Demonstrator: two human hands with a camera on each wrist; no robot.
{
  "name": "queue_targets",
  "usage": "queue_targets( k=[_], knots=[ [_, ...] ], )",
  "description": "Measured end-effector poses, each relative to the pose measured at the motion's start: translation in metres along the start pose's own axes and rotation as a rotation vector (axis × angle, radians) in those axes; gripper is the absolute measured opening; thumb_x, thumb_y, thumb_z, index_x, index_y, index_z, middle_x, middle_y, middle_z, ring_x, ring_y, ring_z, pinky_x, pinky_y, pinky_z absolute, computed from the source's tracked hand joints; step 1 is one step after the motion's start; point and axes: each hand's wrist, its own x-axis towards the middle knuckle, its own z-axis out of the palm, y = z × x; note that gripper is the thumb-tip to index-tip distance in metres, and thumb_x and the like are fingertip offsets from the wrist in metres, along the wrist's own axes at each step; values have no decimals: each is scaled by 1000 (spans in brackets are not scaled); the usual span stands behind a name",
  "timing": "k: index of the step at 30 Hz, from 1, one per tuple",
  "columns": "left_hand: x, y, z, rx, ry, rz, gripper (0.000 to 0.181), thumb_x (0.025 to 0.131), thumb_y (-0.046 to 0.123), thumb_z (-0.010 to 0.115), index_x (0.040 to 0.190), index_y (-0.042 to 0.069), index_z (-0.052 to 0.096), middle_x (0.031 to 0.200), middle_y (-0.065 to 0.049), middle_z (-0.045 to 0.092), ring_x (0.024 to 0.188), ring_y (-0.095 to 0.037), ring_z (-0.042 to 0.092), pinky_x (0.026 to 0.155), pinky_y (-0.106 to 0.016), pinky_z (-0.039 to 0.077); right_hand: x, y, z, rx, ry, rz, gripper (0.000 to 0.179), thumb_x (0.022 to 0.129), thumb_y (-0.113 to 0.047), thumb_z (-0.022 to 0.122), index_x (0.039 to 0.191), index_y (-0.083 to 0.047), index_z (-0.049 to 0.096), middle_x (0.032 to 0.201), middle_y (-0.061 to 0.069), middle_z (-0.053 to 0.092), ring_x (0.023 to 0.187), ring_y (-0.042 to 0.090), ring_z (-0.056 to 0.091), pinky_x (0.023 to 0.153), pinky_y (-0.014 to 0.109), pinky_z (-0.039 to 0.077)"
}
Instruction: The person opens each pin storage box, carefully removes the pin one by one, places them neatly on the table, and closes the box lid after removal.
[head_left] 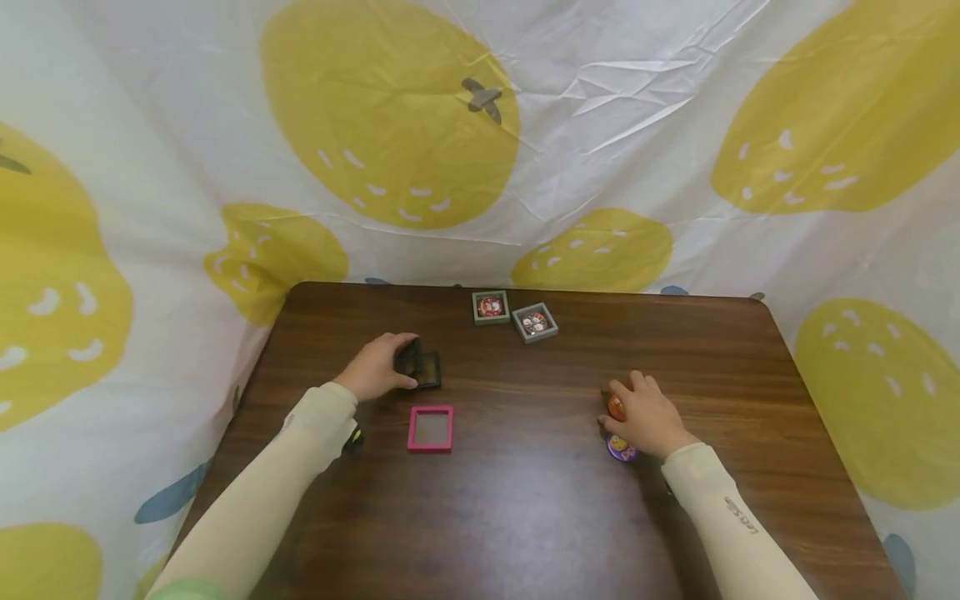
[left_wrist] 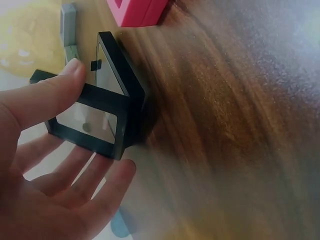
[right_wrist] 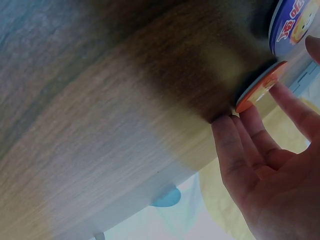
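On the left of the table, my left hand (head_left: 377, 367) grips one half of a black hinged display frame (left_wrist: 120, 102) with a clear window. Its thumb lies on the near face and the fingers are behind; the frame's two halves stand apart at an angle. My right hand (head_left: 647, 416) is over two round pin badges at the right. Its fingertips touch the edge of the orange badge (right_wrist: 261, 90), and the thumb is apart from that badge. A purple badge (head_left: 621, 448) with a cartoon picture lies beside it, nearer the thumb.
A pink square frame (head_left: 431, 451) lies in front of the black one. At the back edge stand a green-grey frame (head_left: 491, 322) and a grey frame (head_left: 536, 337), each with a round badge inside. A lemon-print curtain (head_left: 420, 258) hangs behind the brown table (head_left: 510, 517).
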Motion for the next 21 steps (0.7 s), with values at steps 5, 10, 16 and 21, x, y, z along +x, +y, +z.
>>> queue_targets(
  k=[5, 10, 16, 21],
  knots=[
    [4, 1, 4, 50, -32, 8, 88, 83, 18, 98, 157, 0, 53, 137, -27, 60, 124, -43, 61, 110, -58, 48, 0, -1, -2, -2, -5, -3, 56, 90, -33, 87, 132, -1, 68, 111, 21, 54, 103, 41, 55, 77, 58, 59],
    [8, 0, 8, 94, -46, 15, 88, 83, 22, 98, 157, 1, 54, 134, -28, 60, 122, -45, 61, 107, -59, 49, -1, -1, -2, -10, -8, -5, 57, 91, -33, 87, 133, 0, 68, 112, 22, 54, 104, 42, 55, 78, 59, 59],
    [14, 5, 7, 142, -97, 6, 87, 84, 27, 97, 157, 2, 55, 136, -26, 59, 126, -47, 57, 107, -61, 49, -1, 0, -2, -14, -4, -8, 57, 91, -32, 87, 134, 1, 68, 113, 23, 54, 105, 43, 55, 79, 59, 59],
    [16, 6, 11, 173, -100, 21, 84, 84, 27, 98, 154, 2, 59, 136, -25, 60, 127, -48, 55, 107, -60, 49, -1, 2, 1, -24, 3, -21, 58, 90, -33, 87, 134, 0, 68, 114, 23, 54, 105, 44, 56, 81, 60, 59]
  ],
)
